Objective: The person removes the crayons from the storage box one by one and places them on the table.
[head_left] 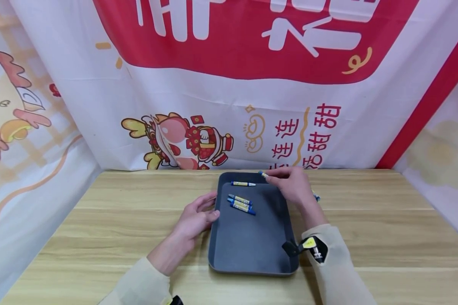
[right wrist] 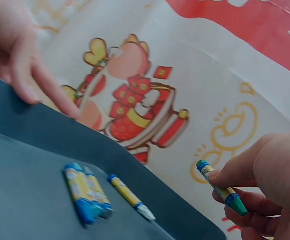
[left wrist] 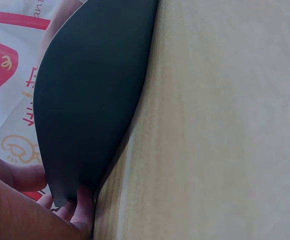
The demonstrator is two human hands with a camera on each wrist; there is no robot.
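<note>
My right hand (head_left: 291, 184) pinches a green crayon (right wrist: 220, 186) with a yellow and blue wrapper, above the far right corner of a dark grey tray (head_left: 252, 245). My left hand (head_left: 196, 218) grips the tray's left wall, thumb over the rim and fingers on the outside. Inside the tray, a white crayon (head_left: 243, 184) lies crosswise near the far end. Below it, a grey-tipped crayon (head_left: 240, 199) and two blue-tipped crayons (head_left: 243, 207) lie side by side, touching or nearly so.
More crayons (head_left: 316, 195) lie on the wooden table (head_left: 366, 237) right of the tray, mostly hidden behind my right wrist. A printed cloth (head_left: 233, 93) hangs along the table's far edge, with further cloth at both sides.
</note>
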